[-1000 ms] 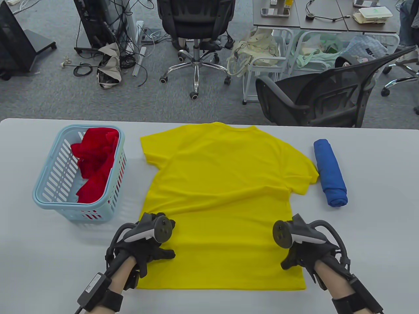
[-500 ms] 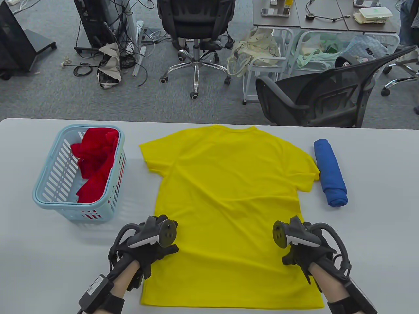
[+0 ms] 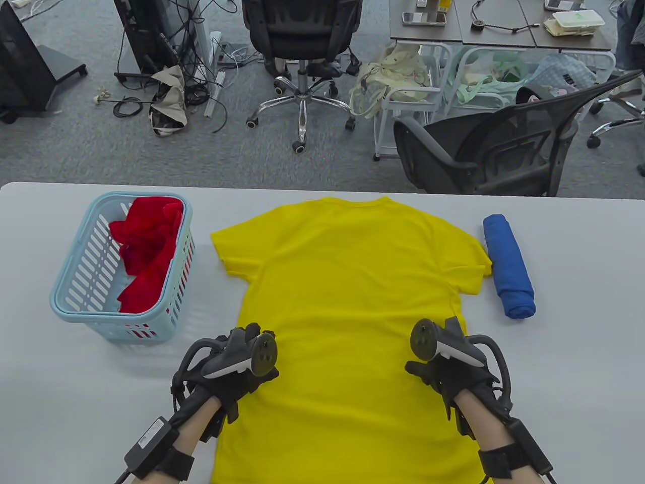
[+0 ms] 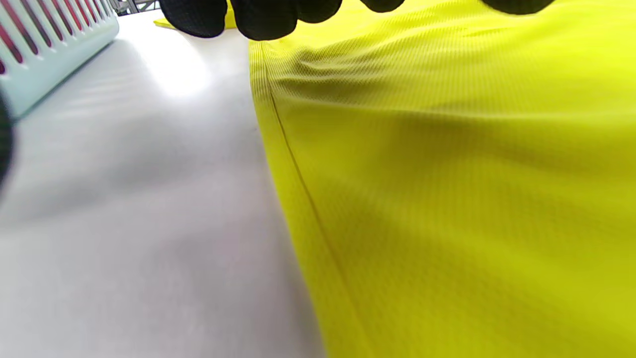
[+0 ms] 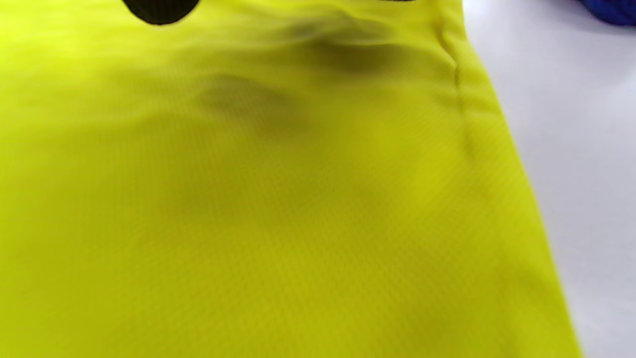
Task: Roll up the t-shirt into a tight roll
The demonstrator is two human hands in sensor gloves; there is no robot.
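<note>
Over by the table's (image 3: 60,403) left edge sits a pale blue basket (image 3: 75,302) with red cloth (image 3: 146,252) heaped inside. Just right of it, the left hand (image 3: 234,370) is down on the left side seam of the yellow t-shirt (image 3: 347,302), palm down. The left wrist view shows dark fingertips (image 4: 263,17) side by side at the seam, where the fabric bunches slightly, but whether they pinch the cloth or only press on it, I cannot tell.

The t-shirt lies flat in the middle of the table, collar toward the far edge, sleeves spread out, the hem running off the near edge of the table view.

Now the right hand (image 3: 448,370), on the shirt's right side just inside the seam. Its fingers are hidden under the tracker, and the right wrist view catches only one dark fingertip (image 5: 159,10) over wrinkled fabric, so its grip cannot be judged either.

Toward the right edge, just beside the right sleeve, lies a blue roll of cloth (image 3: 508,264).
</note>
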